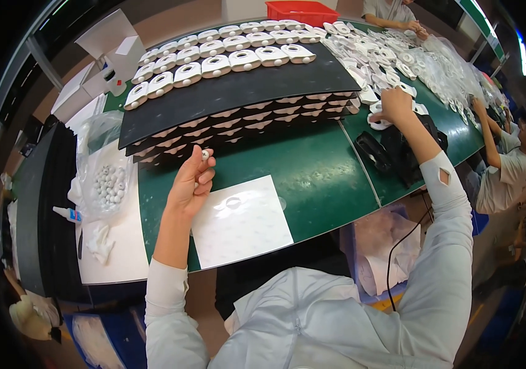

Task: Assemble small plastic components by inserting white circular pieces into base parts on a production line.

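Note:
Between the thumb and fingers of my left hand (192, 181) is a small white ball (205, 155), held above the green table near the front of the black stack. A second small pale ball (196, 185) seems to show against the curled lower fingers. My right hand (397, 106) reaches to the near edge of a heap of white plastic parts (370, 64). Its fingers bend over a white plastic part (408, 90), and the thumb points left; the fingertips are partly hidden. A white sheet (244, 221) lies on the table beside my left wrist.
Layered black boards (238, 92) carry rows of white oval parts with balls. At left are a bag of white balls (109, 184), a glue bottle (67, 214) and crumpled tissue (100, 243). A black bundle (392, 150) lies below my right hand. Co-workers sit along the far right.

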Demonstrator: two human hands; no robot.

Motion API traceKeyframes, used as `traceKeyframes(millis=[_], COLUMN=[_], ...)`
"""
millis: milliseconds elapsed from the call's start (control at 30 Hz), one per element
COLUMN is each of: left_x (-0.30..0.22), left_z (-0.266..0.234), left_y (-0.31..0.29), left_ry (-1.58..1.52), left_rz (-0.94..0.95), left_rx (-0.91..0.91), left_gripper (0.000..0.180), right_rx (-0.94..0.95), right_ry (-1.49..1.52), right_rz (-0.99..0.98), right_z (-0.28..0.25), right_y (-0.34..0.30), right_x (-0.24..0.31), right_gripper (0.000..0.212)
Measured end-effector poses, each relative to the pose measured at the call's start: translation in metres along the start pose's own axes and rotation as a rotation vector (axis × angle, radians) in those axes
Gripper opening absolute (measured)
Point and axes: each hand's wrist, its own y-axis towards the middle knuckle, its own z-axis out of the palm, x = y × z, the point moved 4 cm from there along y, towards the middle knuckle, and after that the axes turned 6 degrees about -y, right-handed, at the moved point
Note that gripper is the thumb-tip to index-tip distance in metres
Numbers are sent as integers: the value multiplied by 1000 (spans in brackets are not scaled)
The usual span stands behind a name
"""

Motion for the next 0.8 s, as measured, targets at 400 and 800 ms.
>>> traceKeyframes(millis=[400, 800], left_x=[-2, -6], left_z=[18, 11], left_y=[-5, -1], left_ry=[27, 66], left_rz=[89, 148], left_rx=[47, 44], left_gripper=[30, 24], right_rx=[-275, 236], right_ry=[132, 1959], right_rz=[156, -514], right_z=[-33, -92], right_y=[-20, -138], right_x=[-39, 213], right_gripper=[12, 16])
